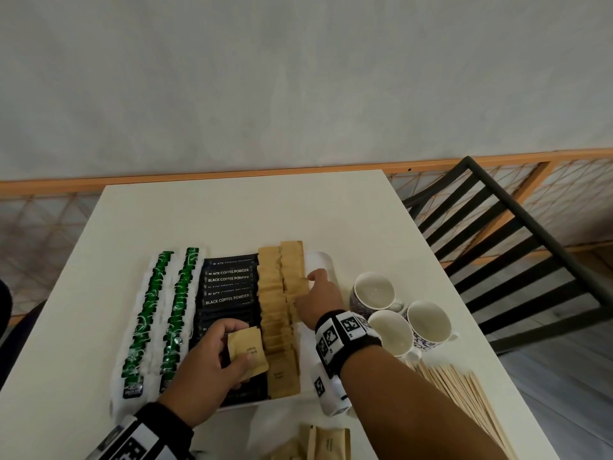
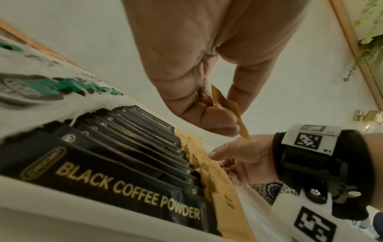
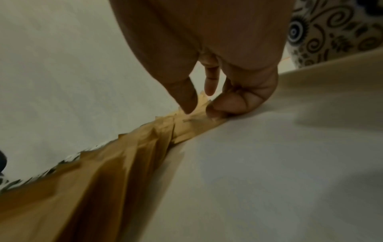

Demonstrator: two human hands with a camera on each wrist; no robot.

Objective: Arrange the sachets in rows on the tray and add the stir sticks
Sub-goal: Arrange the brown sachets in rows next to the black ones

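Observation:
A white tray holds two rows of green-and-white sachets, one row of black coffee sachets and two rows of brown sachets. My left hand hovers over the tray's near end, pinching a loose brown sachet between thumb and fingers; the left wrist view shows that sachet edge-on. My right hand is at the right brown row. Its thumb and curled fingers pinch the upper edge of a brown sachet there. Wooden stir sticks lie on the table at the right.
Three patterned mugs stand just right of the tray. More loose brown sachets lie at the table's near edge. A black slatted chair stands beyond the table's right side. The wall is close behind the table.

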